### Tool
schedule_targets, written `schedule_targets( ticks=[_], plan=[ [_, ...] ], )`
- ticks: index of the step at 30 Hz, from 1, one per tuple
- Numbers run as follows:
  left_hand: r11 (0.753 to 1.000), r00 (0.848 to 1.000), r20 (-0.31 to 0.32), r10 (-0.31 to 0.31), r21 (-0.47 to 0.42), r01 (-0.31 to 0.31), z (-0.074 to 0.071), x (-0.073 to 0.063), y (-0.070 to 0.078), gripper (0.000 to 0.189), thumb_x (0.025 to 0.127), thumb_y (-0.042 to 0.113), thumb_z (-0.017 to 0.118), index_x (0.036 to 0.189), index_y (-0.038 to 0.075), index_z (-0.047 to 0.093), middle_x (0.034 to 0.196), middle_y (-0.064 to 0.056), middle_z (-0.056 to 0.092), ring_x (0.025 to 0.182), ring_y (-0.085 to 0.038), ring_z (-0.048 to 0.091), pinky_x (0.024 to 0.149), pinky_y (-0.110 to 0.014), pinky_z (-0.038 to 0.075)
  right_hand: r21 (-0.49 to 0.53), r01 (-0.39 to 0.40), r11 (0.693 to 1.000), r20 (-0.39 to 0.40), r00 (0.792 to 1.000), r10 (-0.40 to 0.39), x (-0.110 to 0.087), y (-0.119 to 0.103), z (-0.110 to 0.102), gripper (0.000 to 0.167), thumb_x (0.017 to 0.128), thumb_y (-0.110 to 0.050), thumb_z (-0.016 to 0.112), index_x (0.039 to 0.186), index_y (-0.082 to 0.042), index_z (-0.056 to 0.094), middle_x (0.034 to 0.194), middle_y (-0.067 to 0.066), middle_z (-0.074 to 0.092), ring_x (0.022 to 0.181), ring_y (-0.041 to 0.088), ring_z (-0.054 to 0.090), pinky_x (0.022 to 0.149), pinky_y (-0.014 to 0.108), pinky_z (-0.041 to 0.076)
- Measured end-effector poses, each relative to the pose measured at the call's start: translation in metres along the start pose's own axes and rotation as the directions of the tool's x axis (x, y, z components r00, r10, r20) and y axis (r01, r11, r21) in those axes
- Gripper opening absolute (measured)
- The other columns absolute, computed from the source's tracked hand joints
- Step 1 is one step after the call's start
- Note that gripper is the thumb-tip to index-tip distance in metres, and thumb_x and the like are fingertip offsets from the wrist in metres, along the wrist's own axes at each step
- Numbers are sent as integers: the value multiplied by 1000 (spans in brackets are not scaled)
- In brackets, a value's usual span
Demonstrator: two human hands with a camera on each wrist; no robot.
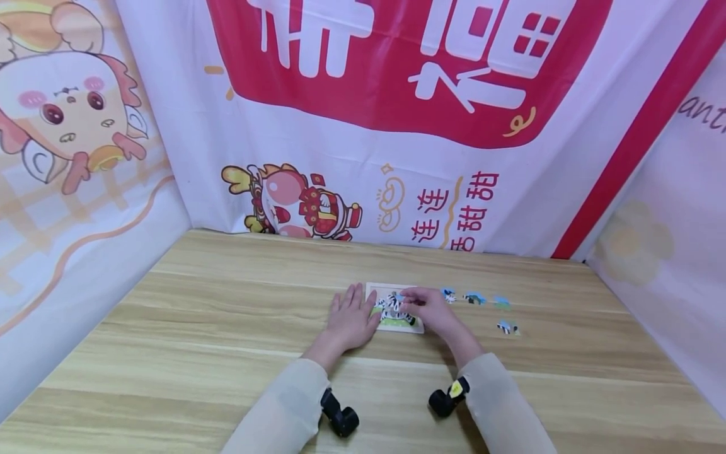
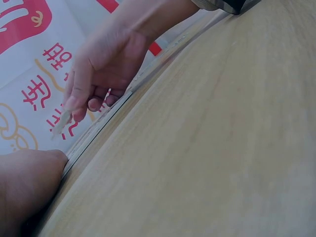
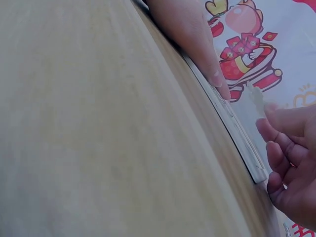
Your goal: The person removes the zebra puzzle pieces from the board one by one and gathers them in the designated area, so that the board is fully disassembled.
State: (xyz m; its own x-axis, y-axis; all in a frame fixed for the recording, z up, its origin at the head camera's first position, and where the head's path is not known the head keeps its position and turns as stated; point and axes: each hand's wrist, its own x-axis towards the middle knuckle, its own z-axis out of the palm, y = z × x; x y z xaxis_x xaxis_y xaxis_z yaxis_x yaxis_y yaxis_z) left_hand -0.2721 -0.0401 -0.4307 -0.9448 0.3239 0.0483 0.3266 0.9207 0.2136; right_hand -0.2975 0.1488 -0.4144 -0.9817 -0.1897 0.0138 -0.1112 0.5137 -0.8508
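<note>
A small white-rimmed puzzle tray lies on the table, partly filled with zebra-patterned pieces over green. My left hand rests flat at its left side, fingers straight and the thumb over the edge. Over the tray's right part, my right hand pinches a thin puzzle piece between thumb and forefinger. That piece is held up above the tray in both wrist views, seen from its pale side. The right hand hides part of the tray in the head view.
Right of the tray lie several loose pieces: a zebra piece, a dark-and-blue piece, a blue-green piece and a nearer striped piece. A printed cloth hangs behind the wooden table.
</note>
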Motion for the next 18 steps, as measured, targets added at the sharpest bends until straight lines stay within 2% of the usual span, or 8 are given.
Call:
schedule_targets(
  ticks=[5,11,18],
  plan=[
    [1000,1000,11,-3,-4,3,1,0,0,55,91,47,21,138,19,19,142,-14,5,128,-29,1,98,-49,-1,57,-15,998,-5,1000,16,-5,-3,-10,28,76,-14,66,103,-12,62,87,3,59,81,19,51,72,32,43],
    [1000,1000,1,0,-27,0,-1,0,0,55,91,46,23,138,17,22,141,-15,7,128,-30,2,98,-50,-1,63,-32,998,-19,999,33,-13,-7,-30,29,78,-17,65,106,-16,61,92,2,58,86,19,50,75,33,42],
    [1000,1000,6,0,-28,0,0,0,-1,55,91,46,23,138,17,21,141,-15,6,128,-29,1,98,-50,-1,97,59,994,-21,998,-57,-26,-11,-55,32,78,-11,63,109,-4,58,91,9,59,84,23,51,71,32,45]
  ],
)
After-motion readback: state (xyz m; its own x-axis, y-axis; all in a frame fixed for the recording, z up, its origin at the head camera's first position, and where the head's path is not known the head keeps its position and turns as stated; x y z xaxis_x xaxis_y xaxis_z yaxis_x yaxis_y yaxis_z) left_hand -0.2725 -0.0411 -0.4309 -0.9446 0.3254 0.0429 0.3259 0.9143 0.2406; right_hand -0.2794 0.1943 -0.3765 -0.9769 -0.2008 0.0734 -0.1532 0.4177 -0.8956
